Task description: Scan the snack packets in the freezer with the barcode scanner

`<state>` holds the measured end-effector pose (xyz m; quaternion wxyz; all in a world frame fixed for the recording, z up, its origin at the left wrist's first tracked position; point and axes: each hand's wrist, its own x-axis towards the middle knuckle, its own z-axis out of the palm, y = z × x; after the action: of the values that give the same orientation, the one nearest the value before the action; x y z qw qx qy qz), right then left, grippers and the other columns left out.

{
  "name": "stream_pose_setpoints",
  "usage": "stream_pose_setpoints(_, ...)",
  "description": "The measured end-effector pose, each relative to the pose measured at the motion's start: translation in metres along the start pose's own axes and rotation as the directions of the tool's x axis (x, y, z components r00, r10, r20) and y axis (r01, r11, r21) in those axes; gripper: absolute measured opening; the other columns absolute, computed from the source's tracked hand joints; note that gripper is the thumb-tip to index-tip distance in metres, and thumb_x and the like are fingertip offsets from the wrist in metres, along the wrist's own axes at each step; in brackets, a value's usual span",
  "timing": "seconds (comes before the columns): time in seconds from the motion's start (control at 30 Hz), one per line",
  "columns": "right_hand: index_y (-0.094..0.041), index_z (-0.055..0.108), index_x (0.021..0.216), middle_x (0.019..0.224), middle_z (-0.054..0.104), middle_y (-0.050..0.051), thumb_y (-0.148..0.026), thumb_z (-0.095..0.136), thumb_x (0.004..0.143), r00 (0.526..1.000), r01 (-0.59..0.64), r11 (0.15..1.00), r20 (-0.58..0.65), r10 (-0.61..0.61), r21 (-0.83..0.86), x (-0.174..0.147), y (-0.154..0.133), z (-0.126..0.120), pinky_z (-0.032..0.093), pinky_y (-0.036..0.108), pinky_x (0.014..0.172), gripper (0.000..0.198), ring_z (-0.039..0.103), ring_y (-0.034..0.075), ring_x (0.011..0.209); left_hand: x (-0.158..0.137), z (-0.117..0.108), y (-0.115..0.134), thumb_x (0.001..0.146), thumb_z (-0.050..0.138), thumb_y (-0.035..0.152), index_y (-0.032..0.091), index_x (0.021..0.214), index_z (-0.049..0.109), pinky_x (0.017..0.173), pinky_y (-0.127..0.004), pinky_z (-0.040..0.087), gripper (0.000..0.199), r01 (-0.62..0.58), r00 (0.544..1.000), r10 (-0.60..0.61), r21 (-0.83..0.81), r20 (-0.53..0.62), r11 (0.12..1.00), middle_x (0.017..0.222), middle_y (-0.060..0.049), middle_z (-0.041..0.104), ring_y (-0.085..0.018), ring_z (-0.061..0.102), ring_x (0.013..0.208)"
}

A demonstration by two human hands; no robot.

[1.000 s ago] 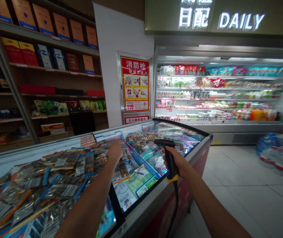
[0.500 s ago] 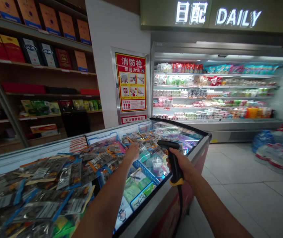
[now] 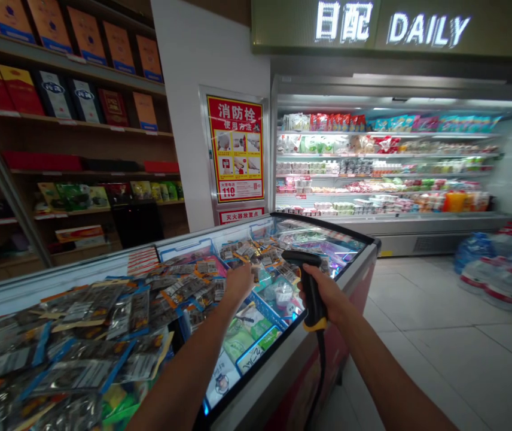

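Observation:
My right hand [image 3: 325, 291] is wrapped round the handle of a black and yellow barcode scanner [image 3: 312, 293], whose head points left over the freezer case and whose cable hangs down. My left hand [image 3: 239, 281] reaches over the case among small snack packets [image 3: 191, 286] with orange and blue edges. Its fingers look curled in, and whatever they hold is hidden behind the hand. More packets [image 3: 88, 362] lie heaped on the left of the case. Below the left hand a blue basket [image 3: 267, 308] shows beside green packages [image 3: 242, 335].
The freezer case [image 3: 350, 263] has a dark rim. Shelves with boxes [image 3: 52, 96] stand at left, and a lit refrigerated display [image 3: 390, 224] is at the back. Shrink-wrapped water bottles [image 3: 502, 272] stand on the tiled floor [image 3: 421, 305] at right.
My left hand has come slightly lower among the packets. The scanner in my right hand has shifted a little to the left. The view has moved slightly.

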<state>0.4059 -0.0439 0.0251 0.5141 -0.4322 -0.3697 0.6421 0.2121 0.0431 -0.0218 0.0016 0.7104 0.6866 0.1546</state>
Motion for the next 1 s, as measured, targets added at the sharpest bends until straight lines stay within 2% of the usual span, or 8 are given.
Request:
stream_pose_setpoints(0.1,-0.015,0.051,0.077,0.049,0.051,-0.002,-0.038,0.048,0.074,1.0,0.015,1.0,0.024,-0.014,-0.006,-0.003,0.001,0.0,0.036,0.019,0.033,0.023,0.047,0.009,0.037,-0.001,0.0,0.003,0.071,0.047,0.031,0.01,0.104,0.048,0.078,-0.041,0.035,0.039,0.131,0.99,-0.134,-0.051,-0.051,0.99,0.099,-0.019,0.059,-0.03,0.053,0.097)
stream_pose_setpoints(0.23,-0.015,0.051,0.079,0.05,0.051,-0.002,-0.04,0.049,0.073,0.999,0.029,1.0,0.028,-0.028,-0.011,-0.005,0.002,-0.001,0.035,0.019,0.033,0.026,0.048,0.009,0.037,0.003,0.01,0.007,0.06,0.06,0.028,0.01,0.1,0.049,0.074,-0.037,0.038,0.045,0.194,0.979,-0.201,-0.18,-0.022,0.964,0.089,-0.018,0.063,-0.029,0.057,0.089)
stream_pose_setpoints(0.37,-0.015,0.051,0.08,0.05,0.051,-0.002,-0.04,0.049,0.073,0.999,0.019,1.0,0.034,-0.019,0.0,-0.011,-0.001,0.001,0.036,0.019,0.034,0.026,0.048,0.009,0.038,0.004,0.017,0.008,0.057,0.062,0.017,0.012,0.103,0.047,0.067,-0.026,0.04,0.049,0.167,0.98,-0.195,-0.377,-0.037,0.911,0.095,-0.014,0.062,-0.022,0.058,0.086)
stream_pose_setpoints(0.6,-0.016,0.051,0.077,0.051,0.05,-0.002,-0.04,0.046,0.074,0.989,-0.073,0.993,0.132,0.06,0.094,-0.025,-0.009,0.013,0.037,0.02,0.035,0.025,0.046,0.008,0.038,0.0,0.016,-0.003,0.061,0.059,0.012,0.015,0.105,0.048,0.068,-0.022,0.042,0.045,0.054,0.971,-0.197,-0.673,-0.139,0.737,0.097,-0.006,0.063,-0.014,0.059,0.082)
stream_pose_setpoints(0.77,-0.015,0.05,0.075,0.05,0.05,-0.002,-0.041,0.045,0.074,0.98,-0.091,0.993,0.183,0.077,0.071,-0.029,-0.009,0.019,0.037,0.02,0.035,0.026,0.045,0.008,0.038,-0.003,0.012,-0.008,0.059,0.06,0.01,0.015,0.107,0.048,0.07,-0.024,0.043,0.05,0.0,0.964,-0.199,-0.747,-0.178,0.665,0.094,-0.006,0.063,-0.016,0.058,0.083)
stream_pose_setpoints(1.0,-0.015,0.049,0.073,0.049,0.049,-0.003,-0.04,0.044,0.076,0.977,-0.078,0.996,0.2,0.068,0.043,-0.033,-0.008,0.026,0.036,0.02,0.034,0.025,0.045,0.008,0.037,-0.009,0.008,-0.011,0.059,0.06,0.009,0.014,0.113,0.043,0.068,-0.024,0.043,0.057,-0.005,0.963,-0.204,-0.771,-0.175,0.637,0.096,-0.007,0.062,-0.016,0.058,0.08)
